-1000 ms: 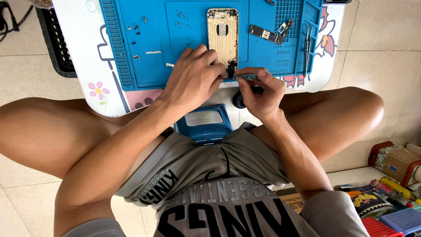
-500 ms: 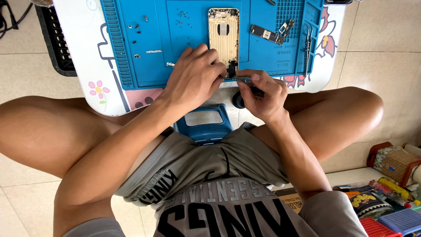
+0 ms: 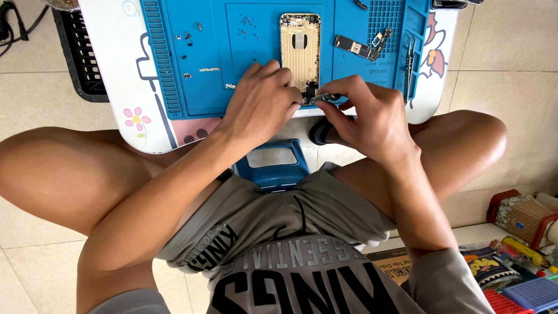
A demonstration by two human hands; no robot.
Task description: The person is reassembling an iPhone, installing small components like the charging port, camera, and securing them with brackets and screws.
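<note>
At the near edge of the blue silicone repair mat (image 3: 244, 52) on the desk (image 3: 116, 64), the left hand (image 3: 261, 104) presses the gold, opened phone shell (image 3: 300, 49) while the right hand (image 3: 369, 116) pinches a small metal screwdriver (image 3: 321, 98) at the shell's lower end.

A small white counter (image 3: 116, 52) with cartoon flower prints stands on a pale tiled floor (image 3: 511, 70). A blue work mat (image 3: 244, 52) with ribbed edges covers most of its top. On the mat lie an opened phone housing (image 3: 300, 46), a narrow circuit board (image 3: 356, 47), tweezers (image 3: 410, 55) and scattered tiny screws (image 3: 249, 23).
</note>
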